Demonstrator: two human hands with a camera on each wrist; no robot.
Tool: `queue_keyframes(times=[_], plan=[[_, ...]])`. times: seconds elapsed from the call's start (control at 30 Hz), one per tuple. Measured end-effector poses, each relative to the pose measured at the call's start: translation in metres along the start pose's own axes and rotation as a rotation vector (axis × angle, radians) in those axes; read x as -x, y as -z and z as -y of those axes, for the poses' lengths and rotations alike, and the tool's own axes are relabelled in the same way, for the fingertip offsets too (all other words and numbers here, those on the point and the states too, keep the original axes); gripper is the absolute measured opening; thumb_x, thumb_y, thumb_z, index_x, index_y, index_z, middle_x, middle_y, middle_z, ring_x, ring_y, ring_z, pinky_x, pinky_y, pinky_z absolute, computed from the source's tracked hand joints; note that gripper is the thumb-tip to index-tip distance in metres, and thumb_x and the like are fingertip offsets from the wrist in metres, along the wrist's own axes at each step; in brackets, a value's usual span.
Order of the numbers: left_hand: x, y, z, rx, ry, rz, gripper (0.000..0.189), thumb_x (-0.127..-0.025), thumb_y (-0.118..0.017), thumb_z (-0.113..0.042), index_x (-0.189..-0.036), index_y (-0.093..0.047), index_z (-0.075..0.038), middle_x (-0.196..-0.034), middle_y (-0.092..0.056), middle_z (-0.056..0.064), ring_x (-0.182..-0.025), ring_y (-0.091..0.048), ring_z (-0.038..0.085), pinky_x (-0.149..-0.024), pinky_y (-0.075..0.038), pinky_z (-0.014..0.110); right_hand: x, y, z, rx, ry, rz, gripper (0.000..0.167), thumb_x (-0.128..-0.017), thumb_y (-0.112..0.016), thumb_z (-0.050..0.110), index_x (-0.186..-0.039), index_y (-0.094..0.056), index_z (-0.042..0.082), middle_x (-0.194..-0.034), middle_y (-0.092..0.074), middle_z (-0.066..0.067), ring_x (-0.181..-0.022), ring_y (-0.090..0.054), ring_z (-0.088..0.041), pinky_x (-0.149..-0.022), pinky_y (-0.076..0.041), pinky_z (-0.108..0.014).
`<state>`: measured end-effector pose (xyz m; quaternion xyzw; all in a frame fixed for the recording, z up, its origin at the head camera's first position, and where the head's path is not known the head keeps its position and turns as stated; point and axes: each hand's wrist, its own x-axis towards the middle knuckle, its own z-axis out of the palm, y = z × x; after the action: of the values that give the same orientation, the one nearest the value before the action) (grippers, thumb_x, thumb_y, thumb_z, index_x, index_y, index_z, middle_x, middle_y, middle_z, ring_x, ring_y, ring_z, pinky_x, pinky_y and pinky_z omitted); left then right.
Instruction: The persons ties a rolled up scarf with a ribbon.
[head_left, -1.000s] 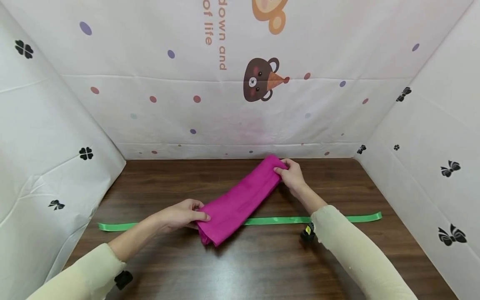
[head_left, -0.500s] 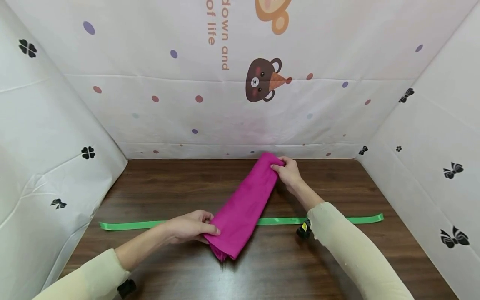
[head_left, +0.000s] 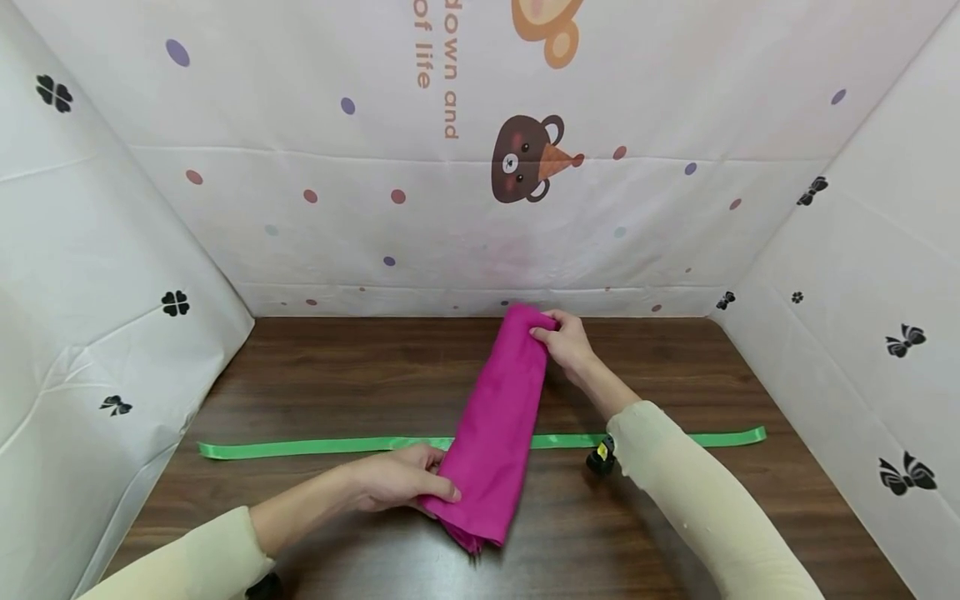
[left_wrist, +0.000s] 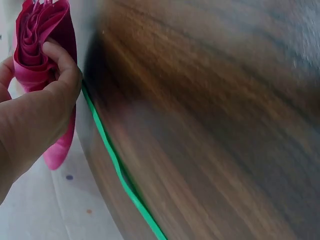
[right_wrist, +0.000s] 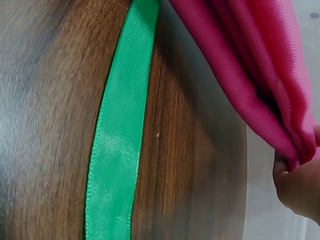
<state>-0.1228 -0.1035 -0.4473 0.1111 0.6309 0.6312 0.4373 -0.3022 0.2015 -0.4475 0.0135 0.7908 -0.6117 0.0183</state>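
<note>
Pinching opposite ends of the pink cloth (head_left: 498,433), your left hand (head_left: 401,479) and your right hand (head_left: 567,340) hold it over the green ribbon (head_left: 300,447) between them.

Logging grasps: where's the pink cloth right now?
Head view, centre: the pink cloth crosses over the green ribbon, near end in left hand, far end in right hand.

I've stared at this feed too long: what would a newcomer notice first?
First, the folded magenta cloth, held mid-table between the left grip at its near end and the right grip at its far end. Next, the green satin ribbon stretched sideways across the wooden table. Then the brown cartoon bear on the white backdrop beyond.
</note>
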Motion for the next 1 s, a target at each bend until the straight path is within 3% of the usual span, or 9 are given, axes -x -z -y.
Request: queue_keyframes(times=[0.13, 0.23, 0.4, 0.53, 1.0], plan=[[-0.002, -0.009, 0.002, 0.009, -0.001, 0.019, 0.045, -0.091, -0.071, -0.005, -0.131, -0.055, 0.007, -0.099, -0.074, 0.014, -0.084, -0.072, 0.015, -0.072, -0.059, 0.024, 0.0, -0.003, 0.003, 0.0, 0.006, 0.009, 0.031, -0.1, -0.069, 0.005, -0.129, -0.065, -0.006, -0.122, -0.061, -0.017, -0.097, -0.06, -0.02, -0.075, -0.053, -0.022], [-0.004, -0.016, 0.002, 0.003, -0.003, 0.019, 0.039, -0.09, -0.071, -0.005, -0.125, -0.058, 0.005, -0.094, -0.074, 0.011, -0.079, -0.07, 0.013, -0.068, -0.058, 0.022, 0.0, -0.006, 0.003, 0.007, 0.006, 0.017, 0.032, -0.1, -0.069, 0.004, -0.13, -0.065, -0.006, -0.124, -0.062, -0.018, -0.097, -0.06, -0.02, -0.075, -0.053, -0.022], [-0.01, -0.03, 0.005, -0.027, -0.007, -0.01, 0.029, -0.086, -0.073, -0.005, -0.113, -0.064, 0.002, -0.091, -0.075, 0.008, -0.081, -0.07, 0.012, -0.072, -0.056, 0.023, 0.0, -0.012, 0.005, 0.033, 0.024, 0.025, 0.031, -0.1, -0.068, 0.004, -0.13, -0.066, -0.006, -0.124, -0.063, -0.019, -0.096, -0.061, -0.02, -0.075, -0.053, -0.022], [-0.014, -0.037, 0.009, -0.025, 0.01, -0.04, 0.03, -0.086, -0.074, -0.005, -0.114, -0.065, 0.002, -0.096, -0.077, 0.01, -0.087, -0.072, 0.014, -0.078, -0.057, 0.025, 0.002, -0.016, 0.009, 0.06, 0.042, 0.038, 0.03, -0.099, -0.068, 0.002, -0.128, -0.067, -0.006, -0.124, -0.064, -0.02, -0.097, -0.061, -0.022, -0.075, -0.053, -0.024], [-0.014, -0.055, 0.014, -0.043, 0.058, -0.087, 0.028, -0.087, -0.076, -0.008, -0.113, -0.065, -0.002, -0.093, -0.076, 0.006, -0.084, -0.069, 0.011, -0.076, -0.054, 0.023, 0.005, -0.022, 0.007, 0.1, 0.051, 0.08, 0.029, -0.1, -0.067, 0.001, -0.13, -0.068, -0.004, -0.122, -0.065, -0.019, -0.098, -0.06, -0.022, -0.077, -0.052, -0.026]])
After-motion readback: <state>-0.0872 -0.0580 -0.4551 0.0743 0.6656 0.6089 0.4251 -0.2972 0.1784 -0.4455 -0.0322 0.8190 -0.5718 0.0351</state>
